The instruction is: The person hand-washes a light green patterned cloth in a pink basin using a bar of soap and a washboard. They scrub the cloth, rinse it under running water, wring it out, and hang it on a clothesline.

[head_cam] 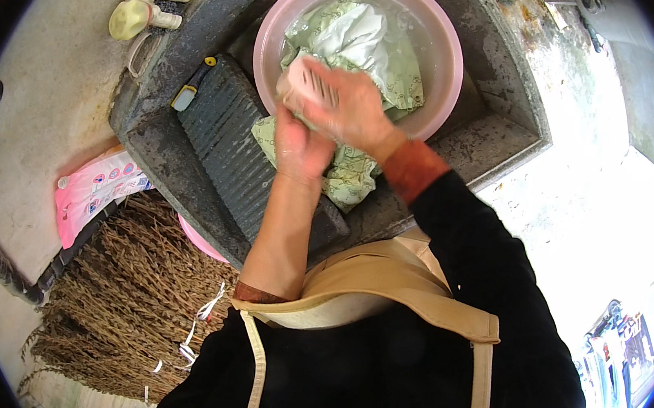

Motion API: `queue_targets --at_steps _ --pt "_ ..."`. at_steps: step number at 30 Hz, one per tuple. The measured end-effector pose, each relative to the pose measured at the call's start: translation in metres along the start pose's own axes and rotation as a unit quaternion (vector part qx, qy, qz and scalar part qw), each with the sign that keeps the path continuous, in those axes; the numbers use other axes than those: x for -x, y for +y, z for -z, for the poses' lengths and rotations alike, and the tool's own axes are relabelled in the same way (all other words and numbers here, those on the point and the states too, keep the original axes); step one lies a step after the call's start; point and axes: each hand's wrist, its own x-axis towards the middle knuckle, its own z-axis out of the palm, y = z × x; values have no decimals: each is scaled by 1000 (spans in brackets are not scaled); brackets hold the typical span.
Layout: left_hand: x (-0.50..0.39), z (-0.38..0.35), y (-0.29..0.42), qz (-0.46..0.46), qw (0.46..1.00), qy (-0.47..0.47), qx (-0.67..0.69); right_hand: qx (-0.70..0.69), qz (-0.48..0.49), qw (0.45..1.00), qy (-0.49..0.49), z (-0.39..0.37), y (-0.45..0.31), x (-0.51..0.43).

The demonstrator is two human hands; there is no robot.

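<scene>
My right hand (351, 106) grips a pale pink block with dark slits (300, 86); motion blur hides whether it is a scrubbing brush. Directly below it is my left hand (303, 145), its fingers hidden behind the block, so its grip is unclear. Pale green patterned cloth (353, 177) lies under and beside my left wrist, partly over a ribbed washboard (225, 129). More of the green cloth (406, 85) and a white cloth part (355, 32) sit in water in a pink plastic basin (456, 57). The basin stands inside a dark stone sink (488, 125).
A small brush with a black and yellow handle (194, 85) rests along the washboard's left edge. Pipe fittings (145, 6) project at the upper left. Below the sink's left side are a pink printed bag (104, 185) and a bundle of dry stalks (129, 291).
</scene>
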Motion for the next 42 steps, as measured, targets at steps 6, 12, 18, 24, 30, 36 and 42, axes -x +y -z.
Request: queue_targets --at_steps 6,12,18,24,30,36,42 --pt "-5 9 3 34 997 48 40 64 -110 992 26 -21 2 13" --pt "-15 32 9 -6 999 40 0 59 -38 998 -10 -32 8 11" --pt "-33 33 29 31 993 35 -109 -428 -238 861 -140 14 2 63" --pt "-2 -9 43 -58 996 44 -54 -643 -353 678 49 87 23 64" --pt "87 -24 48 -30 999 -32 -23 -735 -326 571 168 78 53 58" --pt "123 -10 53 -3 971 -239 16 -738 -291 568 219 66 48 41" --pt "139 3 54 -10 980 -175 -89 -753 -192 597 198 140 12 10"
